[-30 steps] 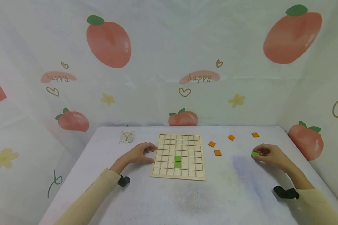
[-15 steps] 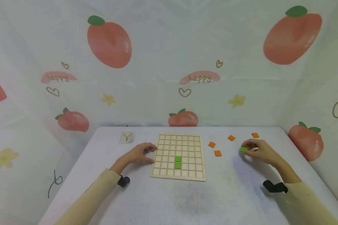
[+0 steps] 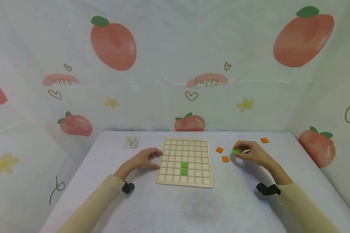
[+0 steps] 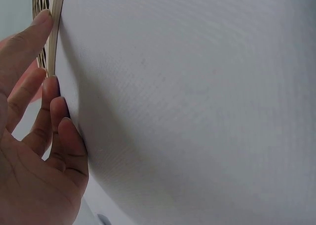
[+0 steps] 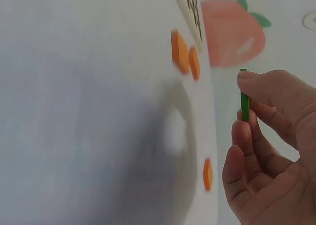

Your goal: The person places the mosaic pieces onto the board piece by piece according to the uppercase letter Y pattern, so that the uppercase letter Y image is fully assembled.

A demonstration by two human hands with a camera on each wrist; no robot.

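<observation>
My right hand (image 3: 251, 154) pinches a green square tile (image 3: 235, 151) between thumb and fingers, above the table to the right of the board. In the right wrist view the tile (image 5: 245, 102) appears edge-on, lifted off the surface. A wooden grid board (image 3: 169, 162) lies in the middle of the table. Two green tiles (image 3: 184, 165) sit in neighbouring cells of one column, one directly in front of the other. My left hand (image 3: 144, 159) rests at the board's left edge, thumb and fingers spread apart; in the left wrist view its thumb (image 4: 42, 25) touches the board's side.
Orange tiles (image 3: 225, 159) lie scattered on the table right of the board; my right hand partly covers one. A small paper card (image 3: 131, 142) with a coloured grid pattern lies behind my left hand. A fruit-print cloth (image 3: 160, 64) hangs behind the white table (image 3: 163, 210).
My right hand has moved left toward the board, carrying the green tile, and now partly hides an orange tile. The left hand and the board have stayed in place.
</observation>
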